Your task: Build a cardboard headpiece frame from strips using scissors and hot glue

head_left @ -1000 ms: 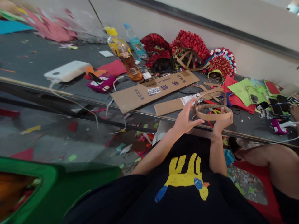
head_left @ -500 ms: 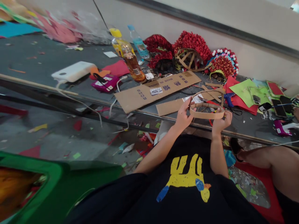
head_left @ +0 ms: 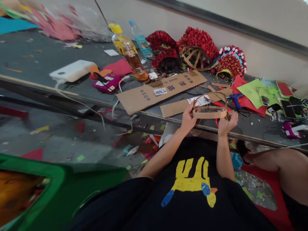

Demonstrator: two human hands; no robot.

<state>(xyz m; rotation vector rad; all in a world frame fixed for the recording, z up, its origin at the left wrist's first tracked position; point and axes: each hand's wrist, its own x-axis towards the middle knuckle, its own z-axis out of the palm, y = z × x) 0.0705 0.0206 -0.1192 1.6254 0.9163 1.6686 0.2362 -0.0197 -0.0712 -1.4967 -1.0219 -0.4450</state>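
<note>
Both hands are at a cardboard ring (head_left: 209, 114), a headband-like band with a thin strip arched over it, held just above the table's front edge. My left hand (head_left: 188, 119) is closed on its left end, thumb and fingers pinching the band where the arch rises. At the right end, my right hand (head_left: 227, 123) has its fingers curled against the band; part of the fingertips is hidden. Behind the ring lie a cut cardboard strip (head_left: 175, 108) with a white label and red-handled scissors (head_left: 218, 104), partly covered. A blue glue gun (head_left: 236, 100) rests just beyond my right hand.
A long printed cardboard piece (head_left: 144, 100) lies left of the ring. Behind stand red decorated headpieces (head_left: 198, 45) and two bottles, one a tea bottle (head_left: 131, 56). A white power bank (head_left: 72, 71) trails a cable. Green paper (head_left: 251, 91) lies right; another person's leg (head_left: 281, 163) is close.
The ring has tipped so its band looks flatter, and it has shifted slightly left and up. My right hand's fingers have shifted at the band's right end.
</note>
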